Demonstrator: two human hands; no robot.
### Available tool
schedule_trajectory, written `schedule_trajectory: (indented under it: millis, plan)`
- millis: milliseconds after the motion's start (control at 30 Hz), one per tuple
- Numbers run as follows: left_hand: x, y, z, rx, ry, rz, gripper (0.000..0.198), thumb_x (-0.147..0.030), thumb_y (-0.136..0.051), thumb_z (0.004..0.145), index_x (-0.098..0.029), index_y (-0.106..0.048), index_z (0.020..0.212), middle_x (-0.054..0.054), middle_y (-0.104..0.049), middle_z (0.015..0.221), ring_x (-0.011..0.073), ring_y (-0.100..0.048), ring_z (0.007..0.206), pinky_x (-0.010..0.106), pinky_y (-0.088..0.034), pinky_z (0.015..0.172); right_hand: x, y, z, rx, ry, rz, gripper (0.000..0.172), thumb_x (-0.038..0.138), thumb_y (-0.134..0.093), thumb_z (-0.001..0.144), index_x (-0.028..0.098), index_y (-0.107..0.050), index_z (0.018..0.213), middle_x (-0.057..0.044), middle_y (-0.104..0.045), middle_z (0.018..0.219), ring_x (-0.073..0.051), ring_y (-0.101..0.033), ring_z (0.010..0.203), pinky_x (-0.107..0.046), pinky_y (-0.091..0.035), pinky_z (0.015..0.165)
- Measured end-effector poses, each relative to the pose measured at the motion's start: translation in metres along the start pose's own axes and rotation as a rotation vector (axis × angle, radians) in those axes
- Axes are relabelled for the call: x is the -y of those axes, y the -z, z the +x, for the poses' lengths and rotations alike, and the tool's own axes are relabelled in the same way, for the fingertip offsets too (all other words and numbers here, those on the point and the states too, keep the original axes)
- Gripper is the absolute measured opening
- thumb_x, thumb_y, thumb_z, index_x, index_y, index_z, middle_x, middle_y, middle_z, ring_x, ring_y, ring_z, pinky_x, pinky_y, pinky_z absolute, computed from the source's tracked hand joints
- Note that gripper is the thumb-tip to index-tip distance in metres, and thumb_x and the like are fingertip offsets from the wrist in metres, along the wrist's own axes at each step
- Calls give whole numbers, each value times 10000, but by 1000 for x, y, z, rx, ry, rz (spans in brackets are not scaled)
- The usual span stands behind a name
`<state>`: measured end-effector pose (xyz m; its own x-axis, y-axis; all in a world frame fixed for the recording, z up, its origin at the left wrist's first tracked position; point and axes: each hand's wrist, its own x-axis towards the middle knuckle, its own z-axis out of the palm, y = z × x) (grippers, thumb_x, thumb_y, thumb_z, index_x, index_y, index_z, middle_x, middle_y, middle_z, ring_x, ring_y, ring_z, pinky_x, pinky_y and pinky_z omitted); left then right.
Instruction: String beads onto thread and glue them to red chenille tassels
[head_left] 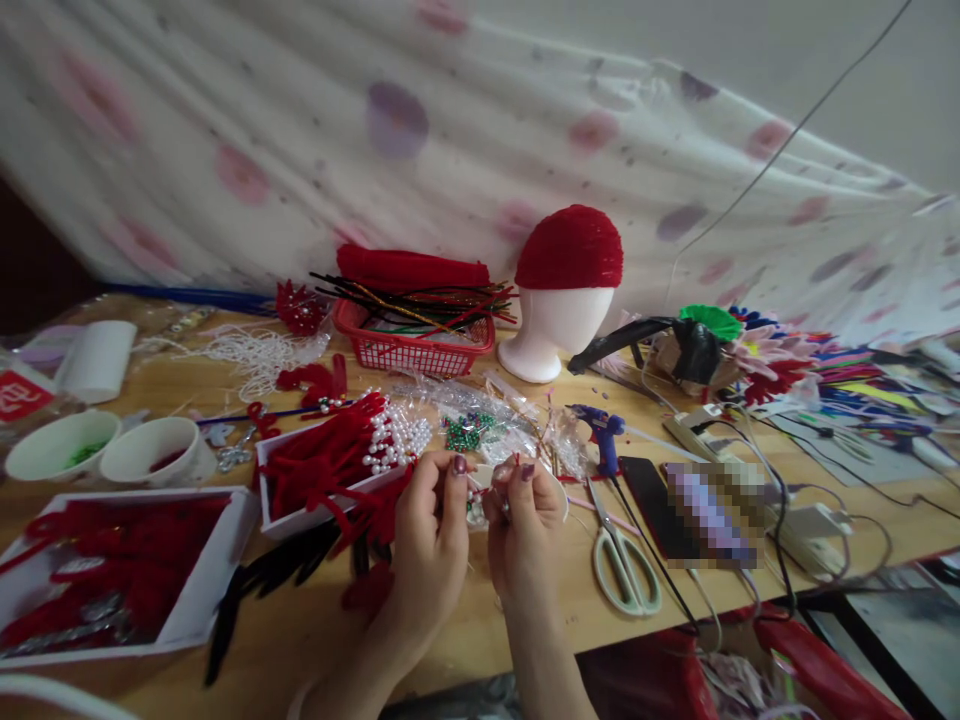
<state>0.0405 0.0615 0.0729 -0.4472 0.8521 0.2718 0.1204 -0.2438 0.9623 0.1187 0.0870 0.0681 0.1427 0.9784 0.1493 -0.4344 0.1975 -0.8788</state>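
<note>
My left hand (431, 540) and my right hand (523, 525) are raised close together over the front of the table, thumbs and forefingers pinched. A thin red tip shows at the right fingertips; what either pinch holds is too small to name. Behind the hands, partly covered by them, is a white bowl (556, 500) with pearl-like beads. Left of my left hand, red fuzzy stems with white pearl ends (394, 435) lie in a white box (268, 492). Scissors (626, 570) with pale handles lie to the right of my right hand.
A blue glue gun (602, 432) and a dark phone (654, 505) are at the right, near power strips and cables. Behind stand a red basket (420, 352) of stems and a white foam head (559, 320) with a red cap. Two white cups (154, 450) sit left.
</note>
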Motion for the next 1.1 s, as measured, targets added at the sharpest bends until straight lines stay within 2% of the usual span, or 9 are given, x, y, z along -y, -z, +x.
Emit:
schedule_trajectory:
  millis: [133, 300, 367, 467, 667, 733, 800, 867, 1100]
  plan:
    - [-1, 4, 1, 3, -42, 6, 169, -245, -488, 998, -221, -574, 854, -13, -624, 720, 144, -582, 645, 218, -451, 582, 0, 0, 0, 41, -46, 9, 454, 601, -741, 846, 205, -592, 684, 96, -374, 490, -62, -218, 432, -177, -230, 412]
    - [-1, 13, 8, 30, -326, 85, 136, -140, -508, 988, -219, -590, 914, -5, -621, 846, 133, -605, 792, 213, -485, 735, 7, 3, 3, 179, -142, -7, 437, 565, -768, 838, 185, -620, 684, 120, -286, 454, -45, -131, 410, -191, -147, 398]
    - [0, 16, 11, 67, -378, 90, 134, -138, -530, 988, -217, -609, 914, 11, -621, 922, 136, -608, 877, 205, -485, 762, 11, 5, 5, 230, -177, -19, 435, 556, -767, 842, 181, -612, 685, 124, -274, 457, -42, -118, 407, -195, -133, 396]
    - [3, 17, 14, 127, -331, 46, 127, -169, -556, 992, -217, -646, 917, 24, -629, 984, 131, -617, 910, 184, -482, 714, 15, 7, 7, 290, -217, -44, 426, 541, -764, 851, 180, -596, 700, 125, -279, 475, -42, -121, 414, -197, -140, 402]
    - [6, 16, 17, 205, -154, -118, 162, -267, -609, 975, -211, -702, 855, 44, -682, 1005, 165, -651, 989, 207, -507, 764, 19, 12, 11, 362, -245, -100, 467, 590, -713, 874, 190, -546, 700, 110, -325, 485, -54, -194, 423, -207, -154, 416]
    - [7, 16, 17, 205, -51, -155, 187, -323, -628, 962, -206, -705, 837, 34, -686, 947, 145, -655, 848, 195, -500, 665, 20, 12, 11, 374, -237, -106, 479, 611, -688, 882, 196, -533, 698, 112, -313, 485, -58, -199, 420, -212, -151, 413]
    - [7, 16, 16, 193, 67, -168, 215, -394, -640, 950, -206, -703, 866, 7, -665, 829, 111, -590, 645, 184, -449, 530, 23, 12, 11, 379, -218, -113, 473, 599, -687, 888, 199, -522, 695, 108, -321, 501, -59, -208, 427, -214, -154, 417]
    - [7, 16, 15, 187, 153, -171, 264, -460, -652, 930, -203, -697, 890, -18, -628, 719, 103, -533, 557, 182, -409, 469, 29, 10, 11, 385, -200, -122, 463, 573, -700, 890, 196, -525, 687, 104, -335, 503, -60, -217, 433, -215, -161, 420]
    - [-4, 13, 16, 206, 170, -193, 322, -518, -674, 898, -198, -691, 863, -1, -681, 734, 143, -627, 692, 213, -499, 638, 58, 6, 16, 531, -100, -288, 456, 562, -619, 952, 188, -538, 703, 83, -384, 523, -74, -256, 465, -225, -203, 439]
